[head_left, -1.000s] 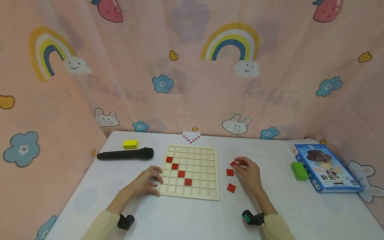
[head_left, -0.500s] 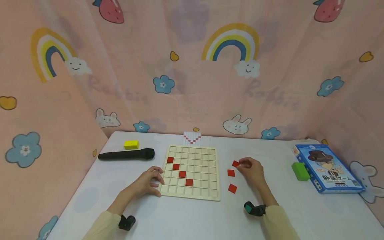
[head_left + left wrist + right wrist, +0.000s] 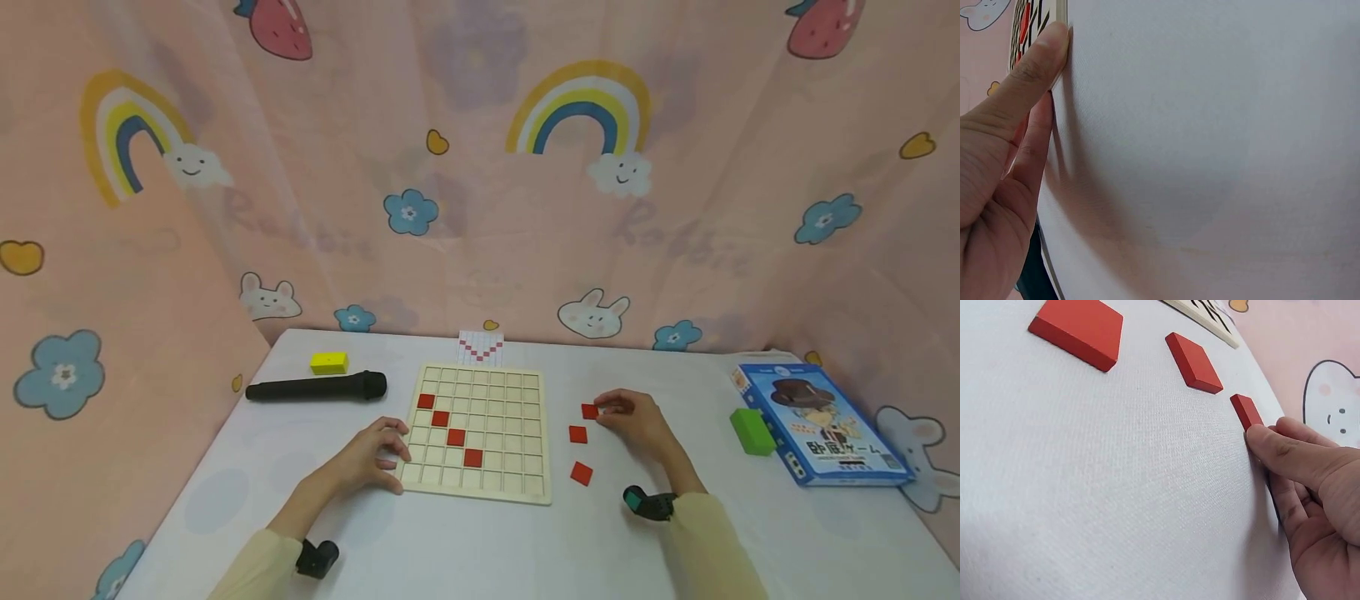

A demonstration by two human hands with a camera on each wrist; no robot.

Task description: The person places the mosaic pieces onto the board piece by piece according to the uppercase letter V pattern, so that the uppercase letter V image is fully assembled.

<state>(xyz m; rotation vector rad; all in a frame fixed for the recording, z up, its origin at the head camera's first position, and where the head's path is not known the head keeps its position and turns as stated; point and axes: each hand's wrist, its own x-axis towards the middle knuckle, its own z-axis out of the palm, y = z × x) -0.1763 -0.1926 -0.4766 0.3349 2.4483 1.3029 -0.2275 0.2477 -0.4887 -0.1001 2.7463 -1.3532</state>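
A cream grid board (image 3: 510, 433) lies on the table in the head view, with several red tiles (image 3: 456, 437) set in a diagonal across its left half. My left hand (image 3: 367, 457) holds the board at its near left corner; in the left wrist view the thumb (image 3: 1047, 53) lies against the board's edge. Right of the board, three loose red tiles stand in a column. My right hand (image 3: 636, 423) pinches the farthest tile (image 3: 589, 412) by its right side, low at the tabletop. The middle tile (image 3: 577, 434) and the nearest tile (image 3: 581, 473) lie flat, untouched.
A small card (image 3: 481, 348) with a red V pattern lies behind the board. On the left are a black microphone (image 3: 317, 387) and a yellow block (image 3: 329, 362). A green block (image 3: 752, 432) and a blue game box (image 3: 825, 425) sit on the right.
My right hand has shifted slightly right and now holds the farthest tile by its side. That tile has turned from slanted to nearly square. My left hand has stayed at the board.
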